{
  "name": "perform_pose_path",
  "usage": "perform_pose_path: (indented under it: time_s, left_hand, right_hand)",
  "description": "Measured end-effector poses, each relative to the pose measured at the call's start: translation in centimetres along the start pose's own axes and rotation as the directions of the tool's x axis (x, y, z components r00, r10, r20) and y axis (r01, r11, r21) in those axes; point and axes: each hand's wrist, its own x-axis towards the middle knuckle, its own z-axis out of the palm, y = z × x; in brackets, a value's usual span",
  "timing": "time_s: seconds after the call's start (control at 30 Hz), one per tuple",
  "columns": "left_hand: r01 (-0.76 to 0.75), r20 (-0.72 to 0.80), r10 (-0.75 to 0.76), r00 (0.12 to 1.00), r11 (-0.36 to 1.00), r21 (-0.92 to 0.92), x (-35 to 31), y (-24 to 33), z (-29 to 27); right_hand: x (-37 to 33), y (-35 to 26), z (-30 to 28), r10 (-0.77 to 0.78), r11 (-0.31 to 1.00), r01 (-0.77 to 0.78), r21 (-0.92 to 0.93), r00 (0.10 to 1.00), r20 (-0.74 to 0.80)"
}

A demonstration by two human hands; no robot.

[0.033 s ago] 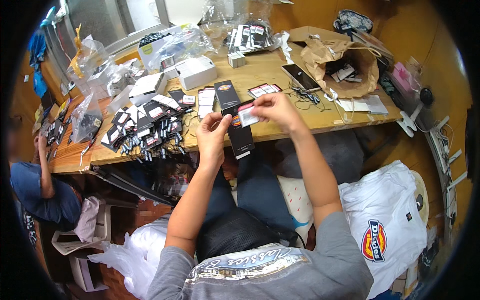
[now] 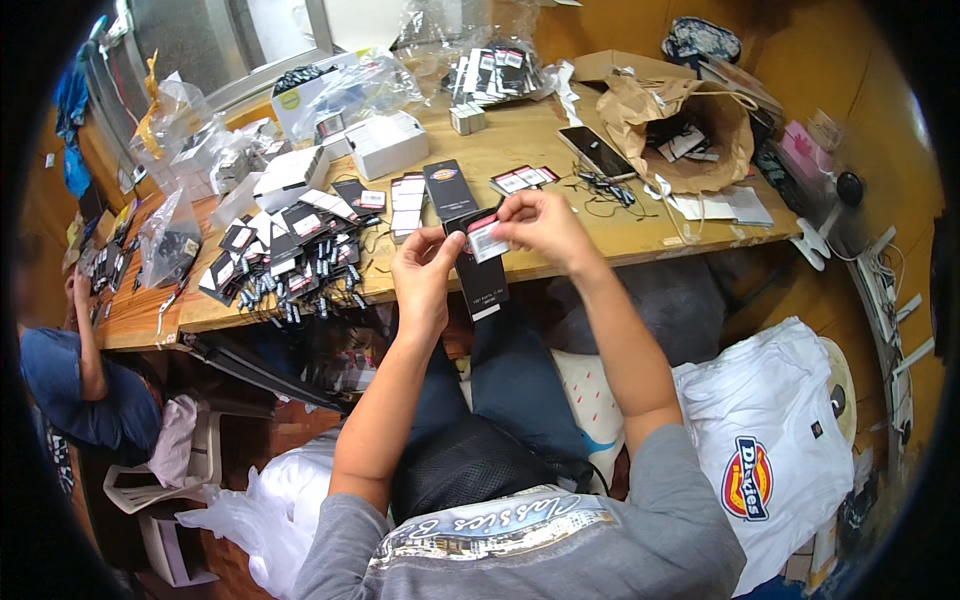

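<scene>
My left hand (image 2: 424,278) pinches a black hang tag (image 2: 482,287) at its upper left, thumb on top. The tag hangs tilted just off the table's front edge, above my lap. My right hand (image 2: 550,228) pinches a small white label with a pink-red top strip (image 2: 487,243), which lies over the tag's upper part. Whether the label is stuck to the tag or only held against it, I cannot tell. Just beyond my hands sit a stack of black tags (image 2: 447,185), a row of white labels (image 2: 408,206) and a few red-and-white labels (image 2: 524,180).
Left of my hands spreads a heap of tags with cords (image 2: 290,255). Behind it stand white boxes (image 2: 388,145). A phone (image 2: 597,152) and an open paper bag (image 2: 740,150) lie to the right. Another person (image 2: 85,375) sits at far left. A white shirt (image 2: 750,420) lies beside me.
My right hand has shifted slightly left, and the label has turned flatter over the black tag. My left hand keeps its hold in nearly the same place.
</scene>
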Motion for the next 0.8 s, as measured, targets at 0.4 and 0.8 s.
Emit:
perform_pose_path:
  time_s: [0.4, 0.8]
  left_hand:
    - [0.091, 0.053, -0.091, 0.994, 0.996, 0.005, -1.7, 0.0, -1.7]
    - [0.172, 0.139, -0.164, 0.977, 0.984, -0.045, -2.2, 0.0, -2.4]
  right_hand:
    - [1.7, 3.0, -15.3, -0.137, 0.548, -0.495, -0.674, 0.741, -0.657]
    - [3.8, 3.2, -17.1, 0.063, 0.989, -0.116, -0.088, 0.888, -0.455]
